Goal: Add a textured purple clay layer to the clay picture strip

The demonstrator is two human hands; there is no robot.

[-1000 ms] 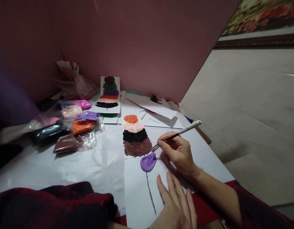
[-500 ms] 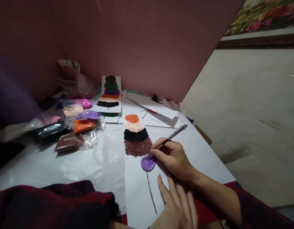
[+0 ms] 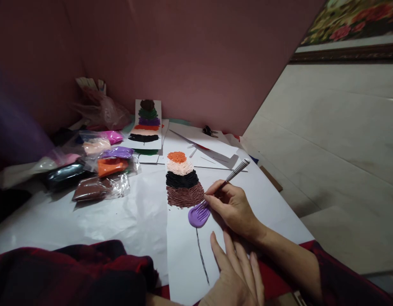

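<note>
My right hand [image 3: 233,208] grips a fork [image 3: 237,171] with a ridged handle, its tines down on a flattened purple clay piece [image 3: 198,216]. Grooves from the tines mark the purple clay. The clay lies on a white paper strip [image 3: 183,255], just below a brown clay band [image 3: 185,195]. Above that come black [image 3: 182,179], pale peach [image 3: 180,167] and orange [image 3: 176,157] clay sections, all with ridged texture. A dark drawn line [image 3: 201,261] runs down from the purple piece. My left hand [image 3: 233,274] lies flat on the paper with fingers spread, holding nothing.
Several bagged clays, including brown [image 3: 91,190], orange [image 3: 112,167] and black [image 3: 67,173], lie at the left. A finished-looking striped card [image 3: 145,144] leans at the back. Loose paper sheets [image 3: 215,144] and keys [image 3: 209,131] are near the pink wall [image 3: 183,59].
The fork has slid slightly up and right across the purple clay, leaving longer grooves. The purple piece looks stretched toward the upper right. My left hand stays in place.
</note>
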